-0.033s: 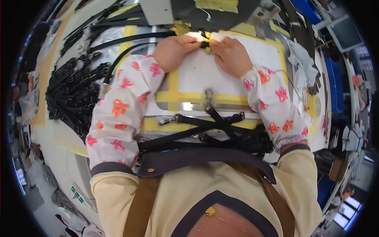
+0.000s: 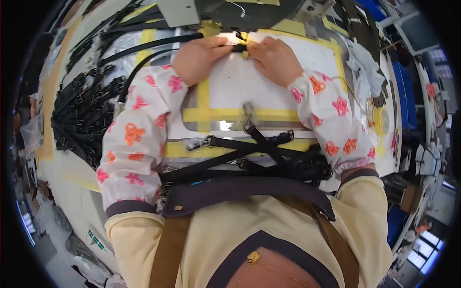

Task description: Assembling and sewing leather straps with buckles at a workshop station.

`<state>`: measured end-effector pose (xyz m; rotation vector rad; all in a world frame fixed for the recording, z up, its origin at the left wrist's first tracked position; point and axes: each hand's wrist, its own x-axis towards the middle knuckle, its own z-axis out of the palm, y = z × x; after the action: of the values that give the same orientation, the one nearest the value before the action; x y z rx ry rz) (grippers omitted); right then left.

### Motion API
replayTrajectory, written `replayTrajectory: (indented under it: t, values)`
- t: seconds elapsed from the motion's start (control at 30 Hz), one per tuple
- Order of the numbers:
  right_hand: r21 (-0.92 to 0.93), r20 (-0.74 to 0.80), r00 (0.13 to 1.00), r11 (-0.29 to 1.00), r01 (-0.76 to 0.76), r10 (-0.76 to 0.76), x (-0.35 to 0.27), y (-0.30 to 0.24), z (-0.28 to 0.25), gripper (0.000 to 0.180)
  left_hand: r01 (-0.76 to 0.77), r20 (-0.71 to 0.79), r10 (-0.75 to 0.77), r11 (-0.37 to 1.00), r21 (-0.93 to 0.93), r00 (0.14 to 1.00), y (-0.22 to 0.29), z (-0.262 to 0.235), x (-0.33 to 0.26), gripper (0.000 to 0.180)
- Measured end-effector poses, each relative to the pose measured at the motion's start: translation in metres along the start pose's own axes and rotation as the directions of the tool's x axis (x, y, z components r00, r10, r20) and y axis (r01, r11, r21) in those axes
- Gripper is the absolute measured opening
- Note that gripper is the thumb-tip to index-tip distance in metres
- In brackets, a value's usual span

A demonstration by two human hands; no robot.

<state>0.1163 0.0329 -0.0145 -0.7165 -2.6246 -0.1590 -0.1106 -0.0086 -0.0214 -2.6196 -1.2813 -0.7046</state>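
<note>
One narrow black strap [image 2: 238, 47], flat between hands.

Sewing machine [image 2: 230, 12] cut off above; strap end [image 2: 238, 47] hidden between fingertips

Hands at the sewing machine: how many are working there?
2: the left hand and the right hand, both pinching a black strap under the sewing machine. No others show.

The single head-worn camera is looking steeply down from above the person's chest onto the white table [image 2: 307, 62], facing forward and sitting close. Its fisheye lens is bending the edges, and a dark rim is ringing the view.
</note>
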Motion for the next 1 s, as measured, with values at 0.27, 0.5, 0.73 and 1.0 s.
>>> replayTrajectory:
  t: [0.27,0.5,0.73,1.0]
  values:
    - [-0.07,0.014,1.0,0.997,0.029,-0.028,-0.002,0.0,0.001,0.012,0.205,0.204,-0.326,0.865,0.457,0.923,-0.033,-0.068,-0.062,0.033]
    - [0.083,-0.169,0.979,0.992,-0.097,0.11,0.004,-0.013,0.002,0.008,0.28,0.034,-0.347,0.808,0.518,0.937,-0.069,-0.114,-0.069,0.013]
    - [0.11,-0.08,0.995,0.992,0.067,-0.059,0.054,-0.085,0.005,0.016,0.366,-0.096,-0.413,0.645,0.671,0.906,-0.163,-0.174,-0.1,0.034]
    - [0.147,-0.043,0.999,0.989,-0.002,0.009,0.069,-0.08,0.039,0.019,0.481,0.39,-0.808,0.58,0.658,0.441,-0.18,-0.123,-0.098,0.064]
